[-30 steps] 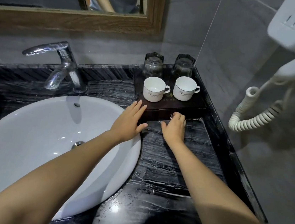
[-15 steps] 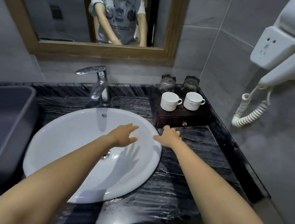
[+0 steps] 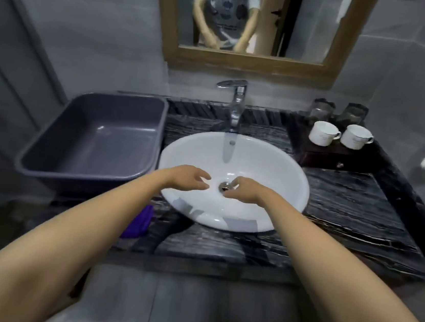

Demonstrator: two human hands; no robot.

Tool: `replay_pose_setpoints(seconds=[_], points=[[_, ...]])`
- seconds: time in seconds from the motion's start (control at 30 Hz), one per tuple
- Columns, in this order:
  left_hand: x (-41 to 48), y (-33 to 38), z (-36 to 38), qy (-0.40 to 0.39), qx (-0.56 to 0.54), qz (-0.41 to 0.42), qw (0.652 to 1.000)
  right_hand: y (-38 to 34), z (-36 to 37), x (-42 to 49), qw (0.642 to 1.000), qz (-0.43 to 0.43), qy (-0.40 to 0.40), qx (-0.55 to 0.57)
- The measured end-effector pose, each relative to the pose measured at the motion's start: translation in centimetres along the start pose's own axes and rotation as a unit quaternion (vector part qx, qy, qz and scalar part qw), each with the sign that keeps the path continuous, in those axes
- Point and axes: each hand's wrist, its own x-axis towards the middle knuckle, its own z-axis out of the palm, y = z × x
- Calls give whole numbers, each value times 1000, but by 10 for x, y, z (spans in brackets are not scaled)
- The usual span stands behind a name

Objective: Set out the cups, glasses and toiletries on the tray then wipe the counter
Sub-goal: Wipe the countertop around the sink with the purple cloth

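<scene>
I hold my left hand [image 3: 187, 182] and right hand [image 3: 242, 192] loosely curled, grasping nothing, over the round white basin [image 3: 280, 169]. The two white ceramic cups [image 3: 323, 133] sit on the dark wooden tray [image 3: 321, 158], well apart to my right.

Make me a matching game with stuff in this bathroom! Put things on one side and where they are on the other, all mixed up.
Things:
1. white cups
2. grey tub
3. tap
4. both hands

Places:
A. behind the sink, in the middle
B. over the sink bowl, near the drain
C. on the dark tray, at the right
D. left of the sink

Pairs: 1-C, 2-D, 3-A, 4-B
</scene>
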Motion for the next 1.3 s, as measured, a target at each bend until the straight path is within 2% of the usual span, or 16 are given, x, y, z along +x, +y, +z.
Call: replay_pose_setpoints(seconds=[0.1,0.2,0.37,0.47,0.6,0.73,0.8,0.97,1.07,1.2,1.3], points=[[-39,-36,-7,-19,-35,-42,998,-37,16,3,995,-38,-68,-61],[-71,-77,-3,1,-38,-78,996,-74,33,9,987,-67,-118,-90],[-113,-132,20,50,-15,-147,988,-127,74,21,969,-142,-145,-139],[-127,-159,40,82,-9,-192,978,-149,106,28,954,-194,-113,-197],[-130,-186,64,137,-12,-218,966,-155,154,40,944,-212,-54,-247],[-123,-192,80,213,4,-232,949,-144,184,41,951,-209,74,-214],[-120,-195,82,212,23,-244,946,-144,191,42,952,-207,109,-195],[-112,-197,84,176,55,-252,950,-151,195,45,955,-201,111,-189],[-112,-191,78,192,67,-253,946,-149,194,44,960,-201,115,-155],[-116,-187,68,194,107,-214,951,-147,187,38,948,-239,131,-164],[-123,-187,62,197,103,-169,960,-149,174,32,948,-275,92,-133]])
